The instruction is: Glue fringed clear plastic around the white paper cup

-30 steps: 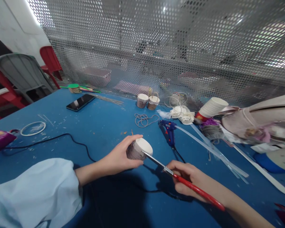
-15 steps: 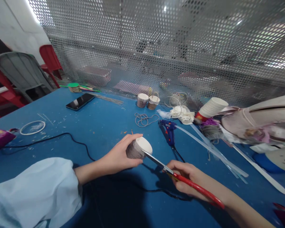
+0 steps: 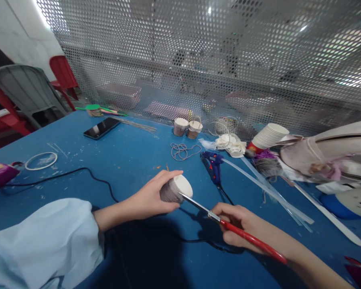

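My left hand (image 3: 152,195) is closed around a small paper cup (image 3: 172,190) wrapped in grey yarn, tilted so its white end faces right. In my right hand (image 3: 236,224) is a pair of scissors (image 3: 246,236) with red handles. Their blades look nearly together, and the tip meets the cup near the edge of its white end. Beyond the cup, a loose grey cord (image 3: 182,151) lies on the blue table (image 3: 132,154). A blue glue gun (image 3: 213,166) rests to the right of that cord, above my right hand.
Two wrapped cups (image 3: 181,127) stand by the perforated metal screen (image 3: 168,80). Farther right are stacked paper cups (image 3: 269,138), clear glue sticks (image 3: 270,186) and a pale bag (image 3: 327,148). A phone (image 3: 101,128) and a white ring (image 3: 41,161) lie left. A black cable (image 3: 98,180) crosses the table.
The cup has turned slightly in my left hand. The scissors have shifted very little, their tip still at the cup's edge.
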Motion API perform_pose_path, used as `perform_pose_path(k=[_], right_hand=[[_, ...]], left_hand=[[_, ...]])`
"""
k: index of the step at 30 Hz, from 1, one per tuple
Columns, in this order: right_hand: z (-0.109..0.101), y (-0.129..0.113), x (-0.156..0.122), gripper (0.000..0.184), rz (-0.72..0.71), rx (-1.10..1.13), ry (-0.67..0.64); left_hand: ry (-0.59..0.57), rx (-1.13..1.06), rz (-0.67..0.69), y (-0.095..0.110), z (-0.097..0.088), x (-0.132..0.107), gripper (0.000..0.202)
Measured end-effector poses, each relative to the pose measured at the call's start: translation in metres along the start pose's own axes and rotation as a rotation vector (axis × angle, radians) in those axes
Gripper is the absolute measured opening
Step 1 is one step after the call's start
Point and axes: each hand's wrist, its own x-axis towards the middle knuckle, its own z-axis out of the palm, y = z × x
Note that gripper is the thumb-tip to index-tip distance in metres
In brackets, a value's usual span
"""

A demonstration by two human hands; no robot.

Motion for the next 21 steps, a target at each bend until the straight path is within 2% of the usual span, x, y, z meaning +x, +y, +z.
perform_pose_path(k=[5, 14, 21], right_hand=[[-0.002, -0.0017, 0.0003, 0.041, -0.001, -0.032, -0.006], [-0.0032, -0.0022, -0.0009, 0.041, 0.026, -0.05, -0.001], [-0.0022, 0.0058, 0.0002, 0.041, -0.018, 0.041, -0.027]], left_hand=[[-0.028, 0.042, 0.042, -0.0023, -0.0027, 0.0002, 0.074], [-0.089, 0.039, 0.038, 0.0018, -0.0052, 0.0016, 0.074], [-0.082, 0.069, 0.046, 0.0054, -0.0069, 0.0021, 0.073]])
